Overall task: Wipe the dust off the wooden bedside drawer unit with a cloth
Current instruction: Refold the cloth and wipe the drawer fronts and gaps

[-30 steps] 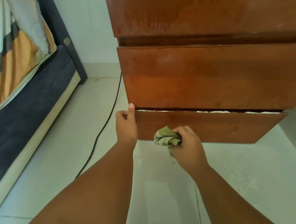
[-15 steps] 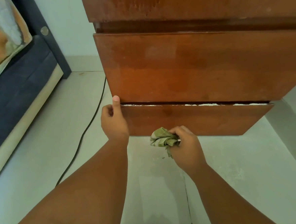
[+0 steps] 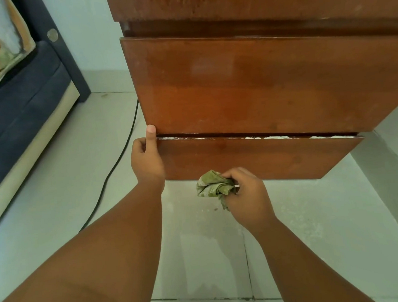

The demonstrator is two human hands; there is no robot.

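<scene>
Nearest: two bare forearms reaching forward over a pale tiled floor (image 3: 212,256).

Right hand (image 3: 248,195): fingers clenched around a bunched green cloth (image 3: 213,186), held just below the lower edge of the bottom drawer front (image 3: 252,157); whether the cloth touches the wood cannot be told.

Left hand (image 3: 148,160): curled against the left end of that drawer front, thumb upright along the corner, grasping the drawer's edge as a brace.

Wooden bedside drawer unit (image 3: 259,83): standing straight ahead; middle drawer front broad and glossy, a top panel above it. Pale chipping or dust lines the gap over the bottom drawer.

Step in hand, as judged: wiping the bottom drawer front. Best done in long sideways strokes, cloth pressed flat, with a pass along the top lip where the white residue sits, and the left hand steadying the drawer.

Room: open floor to the right of the cloth; a black cable (image 3: 114,171) trails on the floor just left of the unit; a bed (image 3: 21,111) stands farther left, well apart.
</scene>
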